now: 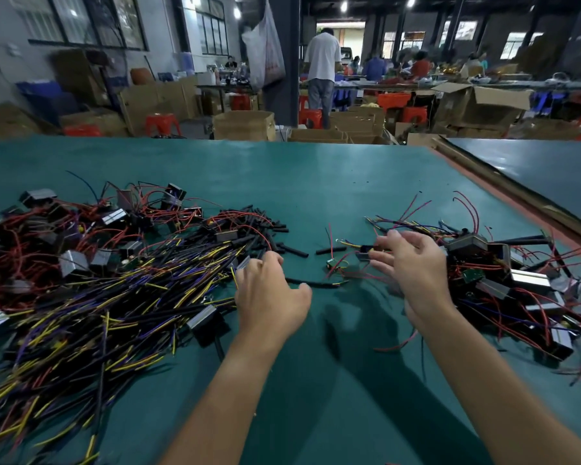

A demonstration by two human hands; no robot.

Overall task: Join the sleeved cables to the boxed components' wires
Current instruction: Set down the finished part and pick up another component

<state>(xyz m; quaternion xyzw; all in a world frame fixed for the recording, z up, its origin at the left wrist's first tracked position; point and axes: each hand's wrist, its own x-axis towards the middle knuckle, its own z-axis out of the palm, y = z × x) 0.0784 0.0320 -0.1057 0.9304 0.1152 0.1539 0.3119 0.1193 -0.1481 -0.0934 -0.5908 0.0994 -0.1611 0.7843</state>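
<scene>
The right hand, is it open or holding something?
Open. The right hand has straight, spread fingers beside a small black component on the table; it holds nothing.

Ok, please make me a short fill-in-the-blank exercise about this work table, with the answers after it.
1. The table has a ____ surface.
2. The pile of sleeved cables lies on the person's ____ side.
3. The boxed components on the right carry mostly ____ wires.
4. Between the left hand and the right hand, one ____ cable lies on the table.
Missing words: green, left, red, black.
</scene>
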